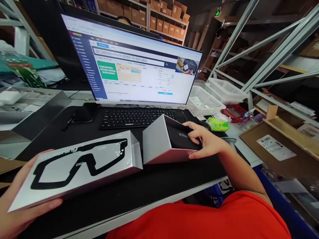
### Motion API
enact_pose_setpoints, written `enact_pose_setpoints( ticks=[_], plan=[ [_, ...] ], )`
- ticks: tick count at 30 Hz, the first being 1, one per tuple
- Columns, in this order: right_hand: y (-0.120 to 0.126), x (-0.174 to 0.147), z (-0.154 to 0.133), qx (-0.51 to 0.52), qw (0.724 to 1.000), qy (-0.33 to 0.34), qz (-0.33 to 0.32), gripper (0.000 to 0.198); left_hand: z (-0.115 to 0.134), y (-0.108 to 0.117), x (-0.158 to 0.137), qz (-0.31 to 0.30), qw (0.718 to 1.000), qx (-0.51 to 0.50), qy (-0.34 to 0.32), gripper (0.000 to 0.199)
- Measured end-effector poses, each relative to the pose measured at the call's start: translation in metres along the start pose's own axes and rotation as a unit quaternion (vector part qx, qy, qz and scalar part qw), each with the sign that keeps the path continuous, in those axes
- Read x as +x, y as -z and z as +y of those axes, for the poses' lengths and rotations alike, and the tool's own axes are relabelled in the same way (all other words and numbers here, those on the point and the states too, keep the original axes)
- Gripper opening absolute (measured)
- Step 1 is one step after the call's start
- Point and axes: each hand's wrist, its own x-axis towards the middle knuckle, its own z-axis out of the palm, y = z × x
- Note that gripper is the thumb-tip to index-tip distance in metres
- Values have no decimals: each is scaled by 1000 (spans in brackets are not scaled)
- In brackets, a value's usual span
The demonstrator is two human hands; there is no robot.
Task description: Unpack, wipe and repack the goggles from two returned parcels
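A white box sleeve point(104, 156) printed with a black outline of sports glasses lies in my left hand point(27, 196). The fingers wrap around its left end, the thumb side hidden behind it. To its right, a white box point(156, 142) with a pinkish underside is tilted above the black desk mat. A black glasses case point(180, 135) with a pale logo sits in that box's open side. My right hand point(205, 141) is closed on the case, fingers curled over it and thumb along the box's lower edge. The sleeve and the box are close together but apart.
Behind stand a black keyboard point(132, 119) and a monitor point(139, 66). A grey box of white packets point(22, 109) and a phone point(84, 113) are at left. White baskets point(203, 101), a green tissue pack point(217, 124) and a cardboard box point(271, 149) are at right.
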Motion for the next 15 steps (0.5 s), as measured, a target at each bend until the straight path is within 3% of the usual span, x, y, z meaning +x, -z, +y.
enact_pose_setpoints(
  ticks=[4, 6, 9, 15],
  plan=[
    [-9, 1, 2, -22, 995, -29, -90, 54, 15, -15, -6, -28, 985, -120, 118, 124],
    [-15, 2, 3, -59, 988, -50, -133, 50, 13, -22, -8, -37, 979, -140, 145, 124],
    [-24, 2, 4, -139, 976, -47, -162, 45, -9, -27, -5, -67, 983, -108, 135, 123],
    [-45, 11, 3, -209, 957, -39, -195, 34, -61, -31, 4, -98, 990, -34, 94, 144]
  ],
)
